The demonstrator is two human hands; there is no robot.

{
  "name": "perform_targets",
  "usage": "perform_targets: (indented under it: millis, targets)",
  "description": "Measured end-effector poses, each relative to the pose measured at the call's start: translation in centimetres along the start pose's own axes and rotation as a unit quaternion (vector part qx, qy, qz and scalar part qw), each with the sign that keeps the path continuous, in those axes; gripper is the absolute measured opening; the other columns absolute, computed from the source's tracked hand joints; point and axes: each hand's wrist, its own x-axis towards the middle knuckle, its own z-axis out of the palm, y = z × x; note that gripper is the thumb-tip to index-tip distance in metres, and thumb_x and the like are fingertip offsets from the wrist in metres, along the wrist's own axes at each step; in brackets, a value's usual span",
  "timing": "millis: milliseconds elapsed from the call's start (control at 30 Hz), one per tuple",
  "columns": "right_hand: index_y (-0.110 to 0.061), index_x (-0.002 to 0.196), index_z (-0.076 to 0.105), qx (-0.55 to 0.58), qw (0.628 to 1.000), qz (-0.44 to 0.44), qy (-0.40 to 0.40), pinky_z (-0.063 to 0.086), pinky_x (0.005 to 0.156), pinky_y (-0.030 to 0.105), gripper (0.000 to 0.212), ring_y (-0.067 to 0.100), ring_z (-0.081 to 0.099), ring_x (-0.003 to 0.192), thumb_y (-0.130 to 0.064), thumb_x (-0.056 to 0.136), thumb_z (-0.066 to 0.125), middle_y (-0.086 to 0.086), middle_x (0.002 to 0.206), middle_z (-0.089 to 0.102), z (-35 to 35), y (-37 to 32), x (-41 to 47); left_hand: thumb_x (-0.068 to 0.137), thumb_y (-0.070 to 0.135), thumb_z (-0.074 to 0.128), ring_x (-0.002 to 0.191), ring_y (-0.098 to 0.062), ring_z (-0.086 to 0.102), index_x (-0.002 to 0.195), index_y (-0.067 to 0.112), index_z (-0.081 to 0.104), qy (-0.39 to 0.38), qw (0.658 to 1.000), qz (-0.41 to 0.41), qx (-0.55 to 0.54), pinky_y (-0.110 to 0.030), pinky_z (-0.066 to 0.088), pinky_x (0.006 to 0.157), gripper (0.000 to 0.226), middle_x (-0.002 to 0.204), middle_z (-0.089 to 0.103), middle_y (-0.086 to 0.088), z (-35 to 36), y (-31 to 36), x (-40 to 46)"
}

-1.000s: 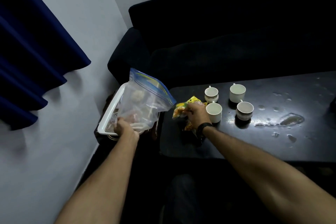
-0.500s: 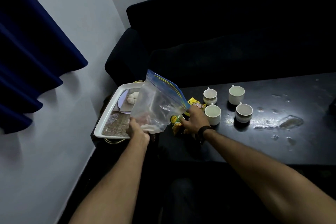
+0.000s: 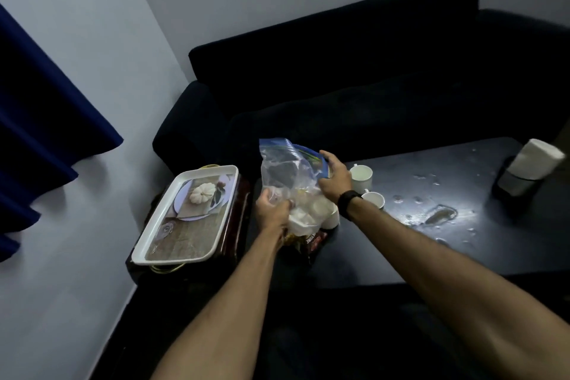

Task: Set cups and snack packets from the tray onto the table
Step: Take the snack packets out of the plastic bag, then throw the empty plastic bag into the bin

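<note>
A clear zip bag [image 3: 288, 176] with a blue seal hangs over the left end of the dark table [image 3: 401, 244]. My left hand [image 3: 273, 211] grips its lower part and my right hand [image 3: 334, 177] holds its upper right edge. Under the bag lie snack packets [image 3: 311, 241], partly hidden. White cups stand behind my right wrist: one [image 3: 361, 175] further back, one [image 3: 374, 199] nearer, and another [image 3: 331, 219] seen beside the bag. The white tray [image 3: 185, 213] with a printed pumpkin picture rests on a small stand to the left, with nothing standing on it.
A dark sofa [image 3: 354, 86] runs behind the table. A white paper roll [image 3: 530, 170] stands on a dark holder at the table's right end. Wet patches [image 3: 438, 214] shine on the tabletop. A blue curtain [image 3: 37, 120] hangs at left by the wall.
My left hand carried the clear bag from the tray over to the table's left end. My right hand left the yellow packet and took the bag's top edge. The view shifted right.
</note>
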Motion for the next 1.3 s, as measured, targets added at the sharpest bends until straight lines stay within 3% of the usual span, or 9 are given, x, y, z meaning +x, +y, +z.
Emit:
perform_targets:
  millis: [67, 167, 300, 433, 533, 700, 1067, 1200, 1300]
  targets:
    - [-0.024, 0.122, 0.066, -0.079, 0.997, -0.015, 0.005, 0.044, 0.096, 0.018, 0.058, 0.017, 0.061, 0.115, 0.009, 0.076, 0.057, -0.001, 0.123, 0.068, -1.5, 0.4, -0.4, 0.09, 0.019, 0.065, 0.091, -0.029, 0.067, 0.097, 0.014, 0.065, -0.053, 0.996, 0.009, -0.066, -0.027, 0.054, 0.067, 0.008, 0.093, 0.068, -0.007, 2.6, 1.1, -0.5]
    - [-0.025, 0.1, 0.075, -0.13, 0.991, -0.028, -0.022, 0.049, 0.087, 0.02, 0.032, 0.016, 0.065, 0.101, -0.003, 0.081, 0.061, -0.004, 0.102, 0.073, -4.0, 1.5, -1.2, 0.093, 0.054, 0.053, 0.094, -0.025, 0.068, 0.121, 0.005, 0.057, -0.109, 0.991, -0.025, -0.079, -0.031, 0.057, 0.074, 0.056, 0.108, 0.068, -0.014, 6.6, 2.0, -1.1]
    - [-0.019, 0.104, 0.071, 0.077, 0.986, -0.004, -0.151, 0.049, 0.088, 0.02, 0.031, 0.018, 0.062, 0.103, -0.006, 0.08, 0.059, -0.002, 0.104, 0.069, -9.8, 2.8, -2.7, 0.089, 0.035, 0.066, 0.094, -0.021, 0.064, 0.127, 0.006, 0.045, -0.1, 0.995, -0.028, 0.012, -0.031, 0.054, 0.073, 0.052, 0.122, 0.061, -0.016, 10.8, 1.4, -2.2]
    - [-0.033, 0.14, 0.031, 0.076, 0.963, -0.006, -0.257, 0.049, 0.09, 0.012, 0.089, -0.007, 0.052, 0.119, -0.024, 0.068, 0.084, -0.015, 0.135, 0.045, -14.9, 5.1, -4.7, 0.089, 0.014, 0.061, 0.094, -0.024, 0.067, 0.122, 0.013, 0.051, -0.131, 0.989, -0.058, -0.043, -0.039, 0.059, 0.08, 0.035, 0.114, 0.066, -0.013, 14.6, 0.7, -4.6]
    - [-0.035, 0.148, 0.02, -0.066, 0.979, -0.067, -0.183, 0.038, 0.098, 0.009, 0.109, -0.012, 0.039, 0.126, -0.02, 0.065, 0.089, -0.015, 0.147, 0.033, -17.8, 6.7, -5.7, 0.088, 0.003, 0.059, 0.085, -0.024, 0.069, 0.114, 0.014, 0.059, -0.21, 0.974, -0.054, -0.067, -0.038, 0.06, 0.073, 0.029, 0.101, 0.069, -0.011, 17.8, 0.5, -7.3]
    - [-0.051, 0.115, 0.057, 0.024, 0.999, -0.01, -0.041, 0.054, 0.078, 0.014, 0.068, 0.008, 0.058, 0.114, -0.008, 0.069, 0.083, -0.008, 0.128, 0.06, -23.7, 8.5, -7.4, 0.086, -0.004, 0.057, 0.084, -0.024, 0.065, 0.098, 0.02, 0.064, -0.337, 0.939, -0.036, -0.059, -0.04, 0.056, 0.073, 0.028, 0.097, 0.068, -0.009, 22.6, 1.7, -11.5]
    - [0.004, 0.131, 0.044, 0.108, 0.967, 0.155, 0.168, 0.052, 0.072, 0.022, 0.063, 0.014, 0.061, 0.082, 0.023, 0.074, 0.064, 0.012, 0.103, 0.061, -40.0, 16.2, -15.9, 0.087, 0.012, 0.069, 0.07, -0.011, 0.066, 0.096, 0.016, 0.067, -0.481, 0.868, -0.024, 0.121, -0.02, 0.047, 0.061, 0.01, 0.088, 0.071, -0.005, 28.3, -2.3, -20.2]
    - [-0.007, 0.099, 0.062, 0.142, 0.949, 0.212, 0.188, 0.052, 0.067, 0.023, 0.04, 0.009, 0.064, 0.064, 0.024, 0.076, 0.055, -0.004, 0.068, 0.071, -45.0, 19.0, -21.0, 0.09, 0.011, 0.066, 0.065, -0.008, 0.059, 0.092, 0.018, 0.064, -0.503, 0.84, -0.052, 0.195, -0.019, 0.044, 0.057, 0.008, 0.082, 0.066, -0.004, 29.1, -6.0, -22.9]
    - [-0.011, 0.085, 0.065, 0.157, 0.927, 0.269, 0.209, 0.045, 0.067, 0.031, 0.036, 0.023, 0.055, 0.074, 0.021, 0.074, 0.051, 0.008, 0.076, 0.062, -47.3, 22.1, -25.0, 0.091, 0.015, 0.066, 0.066, -0.006, 0.057, 0.093, 0.019, 0.064, -0.541, 0.801, -0.054, 0.251, -0.018, 0.043, 0.059, 0.005, 0.079, 0.064, 0.0, 29.8, -8.3, -24.8]
